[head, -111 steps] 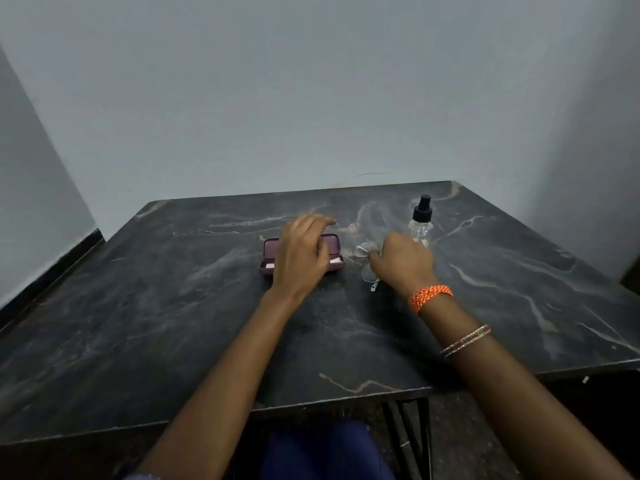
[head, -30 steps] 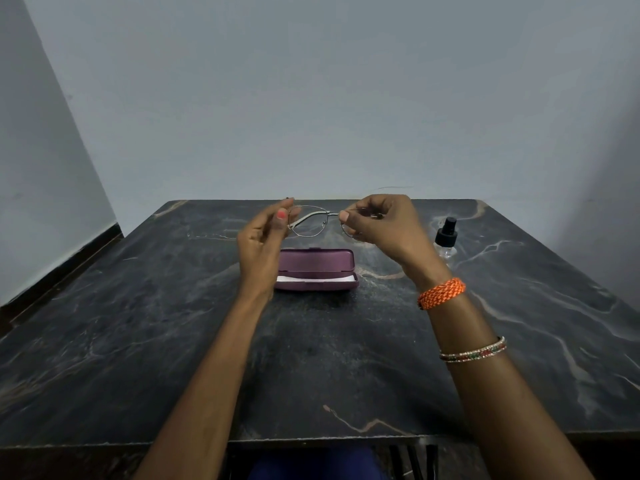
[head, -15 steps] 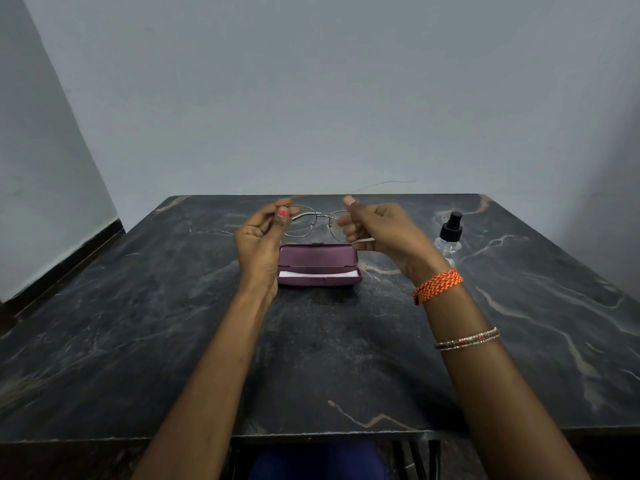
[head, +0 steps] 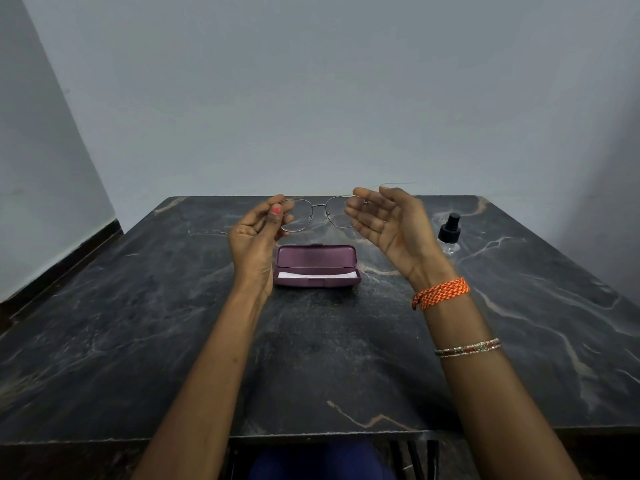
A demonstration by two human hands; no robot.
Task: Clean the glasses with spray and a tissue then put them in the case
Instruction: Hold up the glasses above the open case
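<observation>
Both hands are raised above the desk [head: 138, 341], holding the glasses [head: 320, 216] up between them, lenses facing the person, over the far middle of the desk.

The left hand [head: 254, 237] is curled nearly closed. Its thumb, with a red nail, and forefinger pinch the left end of the frame, and the other fingers are folded into the palm.

The right hand [head: 388, 223] is wide open, palm turned inward and up, fingers spread and slightly bent. Its fingertips [head: 360, 195] are at the right end of the frame, near the hinge. Whether they press on the frame or only rest against it cannot be told; no finger is wrapped around it. An orange band [head: 441, 292] sits on the right wrist and a thin bangle [head: 467, 348] further down the forearm.

The case [head: 317, 266] lies open on the desk below the glasses, between the two wrists, near the desk's middle and toward the far edge. Its lid stands up at the back. A white tissue [head: 317, 275] lies flat inside the lower half.

The spray [head: 449, 233], a clear bottle with a black top, stands upright on the desk to the right of the right hand, toward the far right corner, apart from the case.
</observation>
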